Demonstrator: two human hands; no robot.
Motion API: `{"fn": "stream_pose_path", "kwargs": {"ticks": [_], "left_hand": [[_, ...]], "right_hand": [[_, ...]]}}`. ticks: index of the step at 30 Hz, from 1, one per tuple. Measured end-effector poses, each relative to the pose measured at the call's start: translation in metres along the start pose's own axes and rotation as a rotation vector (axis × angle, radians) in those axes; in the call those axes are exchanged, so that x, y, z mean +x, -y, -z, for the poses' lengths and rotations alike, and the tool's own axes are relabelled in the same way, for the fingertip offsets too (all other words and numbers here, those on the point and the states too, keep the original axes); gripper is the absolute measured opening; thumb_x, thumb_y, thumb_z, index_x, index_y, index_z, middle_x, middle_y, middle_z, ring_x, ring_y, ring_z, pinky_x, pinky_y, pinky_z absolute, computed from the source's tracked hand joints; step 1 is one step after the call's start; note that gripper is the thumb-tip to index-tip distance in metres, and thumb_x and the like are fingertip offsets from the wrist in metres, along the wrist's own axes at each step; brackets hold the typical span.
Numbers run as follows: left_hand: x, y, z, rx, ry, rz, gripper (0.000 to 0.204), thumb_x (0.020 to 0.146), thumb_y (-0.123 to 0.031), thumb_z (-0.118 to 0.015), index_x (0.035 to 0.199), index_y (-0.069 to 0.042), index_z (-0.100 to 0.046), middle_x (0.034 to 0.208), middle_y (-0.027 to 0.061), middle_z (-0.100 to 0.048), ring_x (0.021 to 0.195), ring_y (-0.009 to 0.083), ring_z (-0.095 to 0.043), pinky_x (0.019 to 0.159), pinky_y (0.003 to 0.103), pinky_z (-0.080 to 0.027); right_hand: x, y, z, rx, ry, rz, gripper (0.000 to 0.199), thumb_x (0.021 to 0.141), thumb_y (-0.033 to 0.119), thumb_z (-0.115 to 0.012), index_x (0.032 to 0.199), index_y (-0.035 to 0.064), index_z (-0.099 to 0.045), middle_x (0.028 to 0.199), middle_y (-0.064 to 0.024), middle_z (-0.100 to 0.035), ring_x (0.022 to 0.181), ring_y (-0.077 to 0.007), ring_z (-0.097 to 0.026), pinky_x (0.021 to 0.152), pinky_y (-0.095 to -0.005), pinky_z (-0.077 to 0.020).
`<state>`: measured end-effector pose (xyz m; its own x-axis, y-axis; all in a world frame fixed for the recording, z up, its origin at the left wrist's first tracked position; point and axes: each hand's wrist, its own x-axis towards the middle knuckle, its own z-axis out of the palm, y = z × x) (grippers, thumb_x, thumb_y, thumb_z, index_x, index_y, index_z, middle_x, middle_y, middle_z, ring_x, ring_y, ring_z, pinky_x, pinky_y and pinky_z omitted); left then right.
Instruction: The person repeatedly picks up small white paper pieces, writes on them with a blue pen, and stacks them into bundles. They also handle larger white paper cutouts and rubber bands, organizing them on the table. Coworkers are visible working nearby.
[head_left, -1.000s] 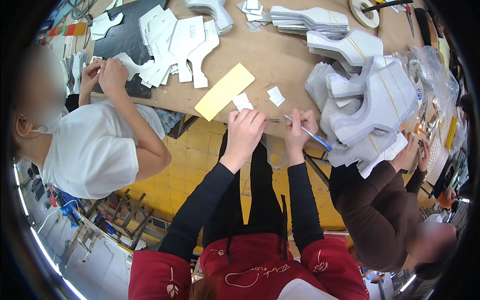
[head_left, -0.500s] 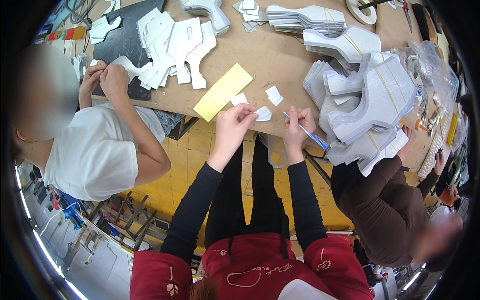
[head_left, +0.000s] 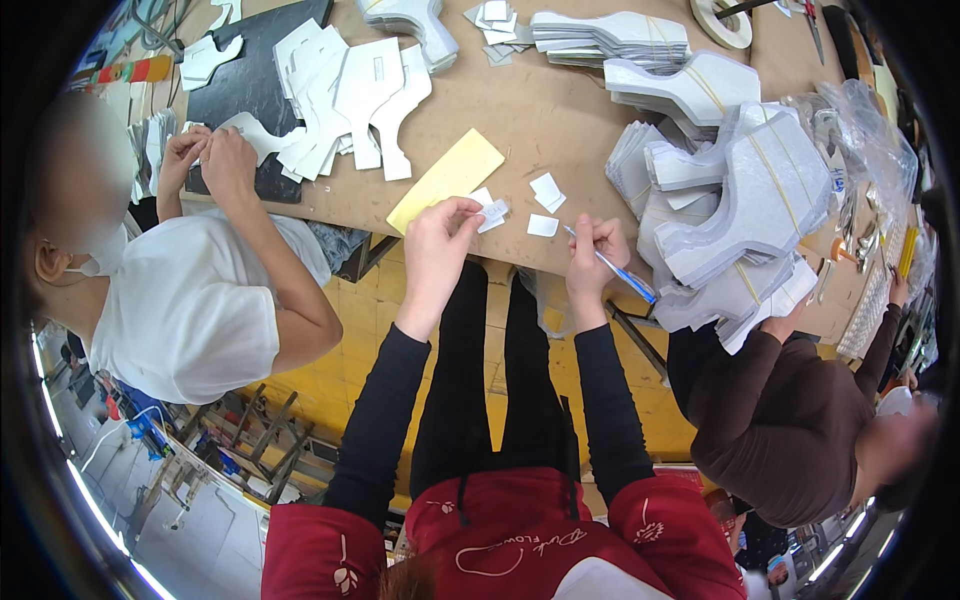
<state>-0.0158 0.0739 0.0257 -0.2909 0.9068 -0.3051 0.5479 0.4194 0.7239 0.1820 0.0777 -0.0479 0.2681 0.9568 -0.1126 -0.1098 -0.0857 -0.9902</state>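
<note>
My left hand (head_left: pixel 440 245) is closed, pinching a small white paper slip (head_left: pixel 494 211) between thumb and fingertips. Just behind that slip, another white piece peeks out by the yellow paper strip (head_left: pixel 455 178), which lies slanted near the table's front edge. In my right hand (head_left: pixel 598 250) I grip a blue and white pen (head_left: pixel 630 280), its tip toward the slips. Between my hands, a single white slip (head_left: pixel 542 225) rests flat at the edge. A little farther back lie overlapping white slips (head_left: pixel 547 192).
At right, banded stacks of grey shoe-sole-shaped pieces (head_left: pixel 750 180) rise close to my right hand. White cut-outs (head_left: pixel 360 95) spread at the left beside a black mat (head_left: pixel 250 80). A person (head_left: pixel 190 300) works at my left, another (head_left: pixel 780 420) at my right. A tape roll (head_left: pixel 722 22) lies farther back.
My left hand has let go of one slip, now lying flat between my hands, and moved left to hold another. The pen hand has barely moved. The person at right has shifted an arm.
</note>
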Motion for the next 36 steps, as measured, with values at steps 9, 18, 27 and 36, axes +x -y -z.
{"fn": "stream_pose_path", "kwargs": {"ticks": [9,18,27,36], "left_hand": [[-0.021,-0.012,-0.034,0.265,-0.056,-0.319,0.029,0.076,-0.011,-0.079,0.104,-0.012,-0.071,0.132,0.0074,-0.058,0.125,0.0313,-0.050,0.099,0.044,-0.038],[-0.016,-0.015,-0.047,0.306,-0.048,-0.355,0.028,0.078,-0.008,-0.076,0.105,-0.015,-0.074,0.154,0.0108,-0.042,0.141,0.0375,-0.035,0.109,0.051,-0.032],[-0.015,-0.021,-0.050,0.334,-0.074,-0.321,0.017,0.081,-0.009,-0.073,0.097,-0.014,-0.075,0.156,0.0118,-0.038,0.143,0.0404,-0.029,0.108,0.053,-0.029],[-0.015,-0.020,-0.051,0.330,-0.075,-0.306,0.014,0.081,-0.010,-0.073,0.095,-0.013,-0.075,0.156,0.0116,-0.038,0.143,0.0409,-0.029,0.107,0.054,-0.029]], "right_hand": [[-0.004,0.011,-0.010,-0.332,0.070,0.146,0.040,0.089,0.001,-0.074,0.067,0.0065,-0.041,0.061,-0.0003,-0.055,0.054,-0.0048,-0.045,0.051,-0.0245,-0.0371],[-0.010,0.007,-0.027,-0.402,0.033,0.097,0.037,0.088,0.004,-0.074,0.065,0.0042,-0.046,0.060,-0.0014,-0.059,0.053,-0.0069,-0.046,0.050,-0.0270,-0.0387],[-0.009,0.004,-0.030,-0.520,0.044,0.234,0.037,0.085,0.000,-0.074,0.063,0.0043,-0.044,0.055,-0.0065,-0.052,0.045,-0.0162,-0.045,0.045,-0.0322,-0.0369],[-0.010,0.002,-0.027,-0.477,0.033,0.217,0.037,0.086,0.001,-0.074,0.063,0.0034,-0.045,0.058,-0.0063,-0.058,0.048,-0.0113,-0.046,0.047,-0.0288,-0.0372]]}}
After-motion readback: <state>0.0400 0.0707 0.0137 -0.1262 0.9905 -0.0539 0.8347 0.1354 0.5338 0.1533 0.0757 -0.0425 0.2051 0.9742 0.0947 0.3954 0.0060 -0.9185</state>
